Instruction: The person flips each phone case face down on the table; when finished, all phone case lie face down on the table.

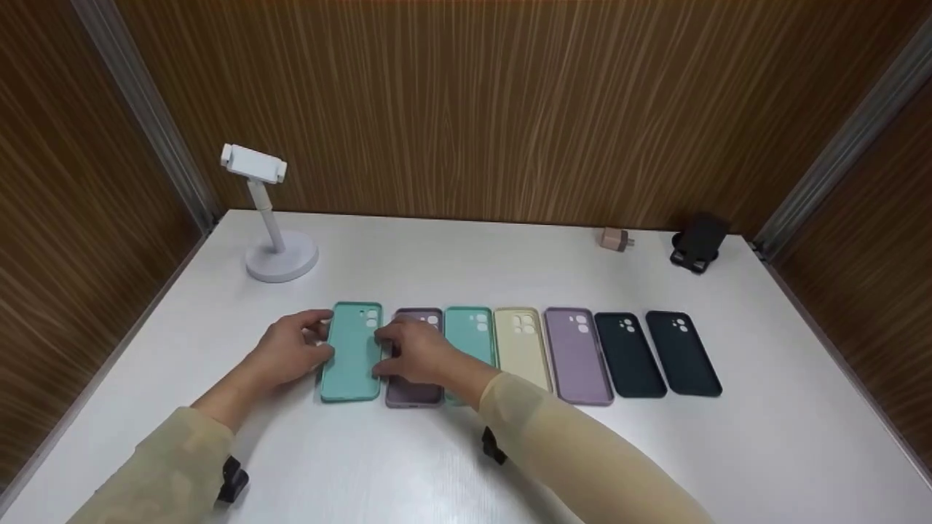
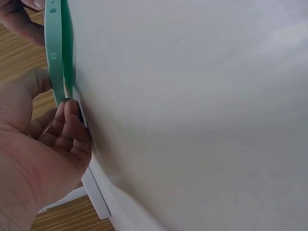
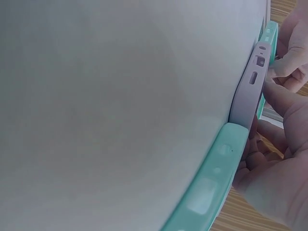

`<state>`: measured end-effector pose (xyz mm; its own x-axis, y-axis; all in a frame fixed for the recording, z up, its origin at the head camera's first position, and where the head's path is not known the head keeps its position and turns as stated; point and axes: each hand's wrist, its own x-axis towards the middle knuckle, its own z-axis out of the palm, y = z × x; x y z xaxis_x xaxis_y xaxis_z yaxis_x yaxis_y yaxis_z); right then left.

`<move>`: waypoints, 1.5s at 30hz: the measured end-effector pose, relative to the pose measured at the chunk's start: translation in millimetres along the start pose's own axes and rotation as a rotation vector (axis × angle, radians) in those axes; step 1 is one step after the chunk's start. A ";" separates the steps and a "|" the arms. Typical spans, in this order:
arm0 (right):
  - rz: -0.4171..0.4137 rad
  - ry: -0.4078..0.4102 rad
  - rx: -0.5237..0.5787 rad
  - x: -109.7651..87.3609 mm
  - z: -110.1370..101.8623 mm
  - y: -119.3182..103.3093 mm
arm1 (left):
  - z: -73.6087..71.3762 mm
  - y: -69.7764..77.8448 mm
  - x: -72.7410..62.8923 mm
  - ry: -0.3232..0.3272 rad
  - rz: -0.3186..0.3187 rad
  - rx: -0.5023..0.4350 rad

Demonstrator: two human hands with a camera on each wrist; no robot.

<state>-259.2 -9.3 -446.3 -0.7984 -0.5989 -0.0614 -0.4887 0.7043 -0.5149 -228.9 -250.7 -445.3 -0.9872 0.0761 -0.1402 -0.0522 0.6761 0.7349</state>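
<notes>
The leftmost teal phone case (image 1: pixel 351 375) lies between my two hands, its open inner side facing up. My left hand (image 1: pixel 287 351) holds its left edge with thumb and curled fingers; in the left wrist view the case's rim (image 2: pixel 55 57) stands slightly off the white surface. At its right edge, my right hand (image 1: pixel 422 353) has thumb and index fingertips on the rim. That hand reaches over a dusky purple case (image 1: pixel 413 394), partly hiding it. A second teal case (image 1: pixel 466 331) is beside it, partly covered by the right forearm.
Rightward in the row are a cream case (image 1: pixel 520 349), a lilac case (image 1: pixel 579 364) and two dark cases (image 1: pixel 630 360). Behind stand a white phone stand (image 1: pixel 282 258), a pink charger plug (image 1: pixel 614 239) and a black folding stand (image 1: pixel 699 240). Wood-grain panels (image 1: pixel 466 109) enclose the table.
</notes>
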 end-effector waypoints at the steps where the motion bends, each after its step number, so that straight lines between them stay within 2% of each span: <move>1: 0.003 -0.001 0.000 -0.2 0.5 0.0 | 0.1 0.5 -0.6 -0.003 -0.002 -0.012; 6: 0.017 0.007 0.039 -1.5 2.9 -0.8 | 4.7 1.0 -3.6 0.002 -0.034 -0.091; 13: 0.031 0.049 0.157 0.1 0.9 -2.5 | 9.2 4.4 -6.7 0.081 -0.069 -0.168; 16: 0.038 0.065 0.284 1.7 -0.8 -2.1 | 9.0 6.5 -7.6 0.103 -0.070 -0.179; 19: 0.075 0.061 0.477 3.4 -2.4 -1.8 | 7.5 8.2 -8.6 0.111 -0.076 -0.184; 22: 0.109 0.033 0.705 5.1 -4.3 -1.7 | 4.8 9.5 -9.2 0.119 -0.082 -0.185; 26: 0.165 -0.017 0.920 6.7 -6.3 -1.8 | 0.0 12.0 -9.4 0.130 -0.087 -0.206; 34: 0.267 -0.078 1.158 8.4 -8.8 -0.8 | -4.7 17.6 -9.6 0.118 -0.073 -0.279; 41: 0.263 -0.115 1.296 8.4 -9.0 1.7 | -3.8 21.4 -8.4 0.098 -0.023 -0.312; 45: 0.255 -0.117 1.350 7.8 -8.7 2.5 | -4.7 22.6 -8.5 0.054 -0.013 -0.330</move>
<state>-269.7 -8.9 -440.7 -0.7465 -0.5861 -0.3149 0.4361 -0.0735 -0.8969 -222.4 -239.4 -424.4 -0.9923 0.0239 -0.1218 -0.1020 0.4019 0.9100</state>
